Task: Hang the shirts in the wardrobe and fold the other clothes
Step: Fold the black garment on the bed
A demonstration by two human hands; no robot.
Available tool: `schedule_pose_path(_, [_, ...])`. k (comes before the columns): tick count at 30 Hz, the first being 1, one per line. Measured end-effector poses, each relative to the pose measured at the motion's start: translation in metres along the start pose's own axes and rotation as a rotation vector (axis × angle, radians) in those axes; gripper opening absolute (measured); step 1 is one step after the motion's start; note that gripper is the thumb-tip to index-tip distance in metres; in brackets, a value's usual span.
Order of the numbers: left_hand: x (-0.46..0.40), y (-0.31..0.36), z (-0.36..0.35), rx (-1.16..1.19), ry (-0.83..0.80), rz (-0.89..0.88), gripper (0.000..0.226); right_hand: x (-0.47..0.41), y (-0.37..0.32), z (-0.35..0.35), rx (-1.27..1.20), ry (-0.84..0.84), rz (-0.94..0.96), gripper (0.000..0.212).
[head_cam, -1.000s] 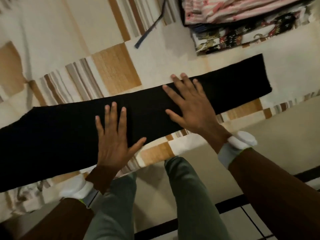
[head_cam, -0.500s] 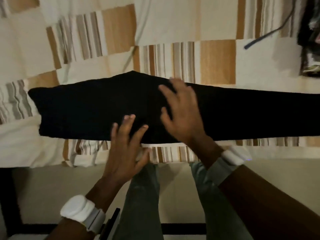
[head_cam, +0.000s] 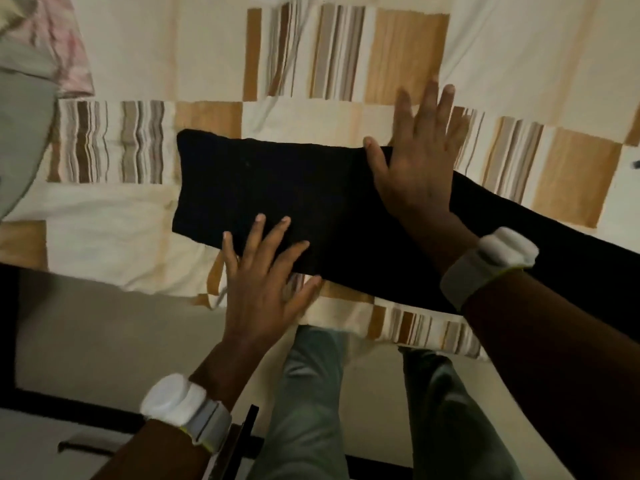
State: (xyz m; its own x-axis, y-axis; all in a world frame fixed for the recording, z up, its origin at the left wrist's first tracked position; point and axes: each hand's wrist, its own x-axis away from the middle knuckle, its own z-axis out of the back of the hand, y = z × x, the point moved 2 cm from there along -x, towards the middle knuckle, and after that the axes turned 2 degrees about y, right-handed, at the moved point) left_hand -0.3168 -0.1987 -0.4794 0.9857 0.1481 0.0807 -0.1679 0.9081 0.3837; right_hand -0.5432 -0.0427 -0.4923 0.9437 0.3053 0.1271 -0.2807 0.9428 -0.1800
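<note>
A long black garment (head_cam: 277,202) lies flat on the patchwork bedspread (head_cam: 408,57), its long axis running from the centre left of the frame down to the right edge. Left hand (head_cam: 263,282) and right hand (head_cam: 415,168) press it with straight fingers, gripping nothing. Since half a second ago the right hand has slid up to the garment's far edge.

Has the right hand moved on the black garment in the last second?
Yes. The right hand slid away from the person: its fingers, earlier at the far edge of the black garment, now reach past it onto the bedspread.
</note>
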Motion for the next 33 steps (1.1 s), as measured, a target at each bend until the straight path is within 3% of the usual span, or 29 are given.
schedule_pose_path(1, [-0.010, -0.003, 0.008, 0.030, 0.050, -0.032, 0.049, 0.008, -0.016, 0.005, -0.010, 0.018, 0.039, 0.073])
schedule_pose_path(3, [-0.034, -0.020, 0.018, 0.054, 0.066, -0.034, 0.046, 0.029, -0.056, 0.000, -0.100, -0.019, 0.295, 0.065])
schedule_pose_path(5, [-0.062, -0.044, 0.018, -0.043, -0.021, -0.034, 0.056, 0.049, -0.077, -0.017, -0.109, -0.094, 0.551, 0.061])
schedule_pose_path(7, [-0.082, -0.070, 0.016, -0.208, -0.124, -0.087, 0.071, 0.052, -0.070, -0.034, -0.043, -0.119, 0.641, 0.062])
schedule_pose_path(9, [-0.088, -0.090, 0.015, -0.284, -0.171, -0.124, 0.084, 0.042, -0.058, -0.044, 0.016, -0.113, 0.575, 0.065])
schedule_pose_path(13, [-0.087, -0.084, 0.015, -0.268, -0.184, -0.056, 0.098, 0.028, -0.020, -0.032, 0.006, -0.075, 0.212, 0.070])
schedule_pose_path(17, [-0.087, -0.046, 0.022, -0.144, -0.072, 0.001, 0.083, 0.055, 0.016, -0.008, -0.034, -0.021, 0.093, 0.070])
schedule_pose_path(19, [-0.086, -0.006, 0.018, -0.118, -0.068, -0.108, 0.076, 0.084, 0.027, -0.004, -0.102, 0.008, 0.085, 0.070])
schedule_pose_path(21, [-0.081, 0.044, 0.000, -0.114, -0.167, -0.310, 0.075, 0.117, 0.051, -0.012, -0.096, -0.041, 0.115, 0.068])
schedule_pose_path(23, [-0.078, 0.103, -0.036, -0.157, -0.279, -0.530, 0.074, 0.149, 0.106, -0.019, -0.057, -0.076, 0.036, 0.067])
schedule_pose_path(27, [-0.075, 0.191, -0.094, -0.244, -0.412, -0.767, 0.075, 0.198, 0.210, -0.017, -0.004, -0.077, -0.125, 0.066])
schedule_pose_path(33, [-0.097, 0.309, -0.153, -0.310, -0.478, -0.831, 0.087, 0.255, 0.373, 0.003, 0.016, -0.017, -0.444, 0.067])
